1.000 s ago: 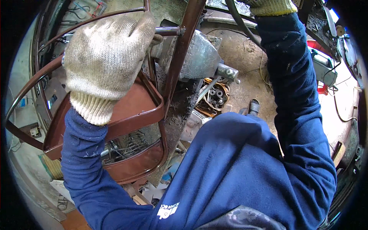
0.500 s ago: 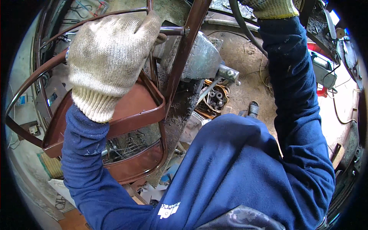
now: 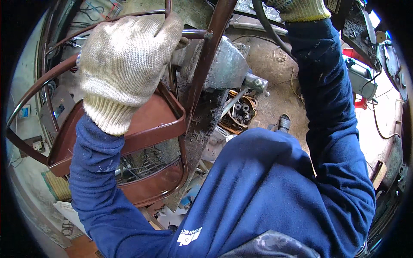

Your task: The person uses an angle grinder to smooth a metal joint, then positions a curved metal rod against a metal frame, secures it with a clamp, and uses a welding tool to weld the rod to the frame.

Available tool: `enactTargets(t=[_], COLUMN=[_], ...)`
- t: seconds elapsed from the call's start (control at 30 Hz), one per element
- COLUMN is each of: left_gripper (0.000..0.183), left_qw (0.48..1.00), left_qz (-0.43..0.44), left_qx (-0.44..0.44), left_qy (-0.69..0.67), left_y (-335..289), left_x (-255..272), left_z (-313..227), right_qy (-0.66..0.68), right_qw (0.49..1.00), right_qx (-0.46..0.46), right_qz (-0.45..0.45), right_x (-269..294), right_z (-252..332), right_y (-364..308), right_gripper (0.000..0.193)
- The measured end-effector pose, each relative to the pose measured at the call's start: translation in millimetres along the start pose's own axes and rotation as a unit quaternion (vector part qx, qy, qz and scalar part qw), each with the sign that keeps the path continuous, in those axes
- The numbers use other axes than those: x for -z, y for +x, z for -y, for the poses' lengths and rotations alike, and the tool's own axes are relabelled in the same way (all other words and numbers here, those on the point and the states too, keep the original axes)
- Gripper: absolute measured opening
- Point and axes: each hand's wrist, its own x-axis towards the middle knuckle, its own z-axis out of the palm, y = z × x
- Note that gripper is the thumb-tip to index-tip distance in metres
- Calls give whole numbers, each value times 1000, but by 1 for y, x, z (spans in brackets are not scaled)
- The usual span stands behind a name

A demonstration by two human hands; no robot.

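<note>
My left hand (image 3: 124,60), in a knitted off-white work glove, is closed around a tube of a brown metal frame (image 3: 204,73). A dark reddish-brown tray (image 3: 146,136) with a raised rim is part of that frame, below my hand. At the top edge my right hand (image 3: 303,9), in a similar glove with a yellow cuff band, is only partly in view. Its fingers are cut off, so what they hold does not show. A thick black cable (image 3: 267,26) runs down beside this glove and passes behind my right sleeve.
A grey metal vise-like block (image 3: 226,64) with a round bar end (image 3: 257,81) stands at the centre. Beneath it, an open box (image 3: 241,112) holds metal parts. A grey and red machine (image 3: 360,79) sits at the right. Thin cords cross the floor.
My right hand and forearm have shifted slightly left, and the black cable has moved left too. My left hand has shifted a little right, still on the tube.
</note>
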Motion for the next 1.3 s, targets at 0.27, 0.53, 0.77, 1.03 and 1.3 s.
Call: enactTargets(t=[0.27,0.53,0.77,1.03,1.3], left_gripper=[53,51,50,54,52], left_qw=[1000,999,992,993,992], left_qz=[-2,-37,-96,-93,-98], left_qx=[-3,-5,-46,-49,-49], left_qy=[6,-30,-75,-58,-63], left_y=[0,-2,0,0,1], left_x=[-4,-3,2,-2,-2], left_z=[0,0,3,2,4], right_qy=[-15,-18,91,166,139], right_qw=[1000,999,992,984,979], right_qx=[-3,-15,39,-59,-44], right_qz=[-16,26,-74,-29,-144], right_x=[-2,2,8,74,66], right_z=[0,-4,-2,-6,-28], right_y=[0,-9,-41,-120,-173], right_gripper=[42,43,30,39,42])
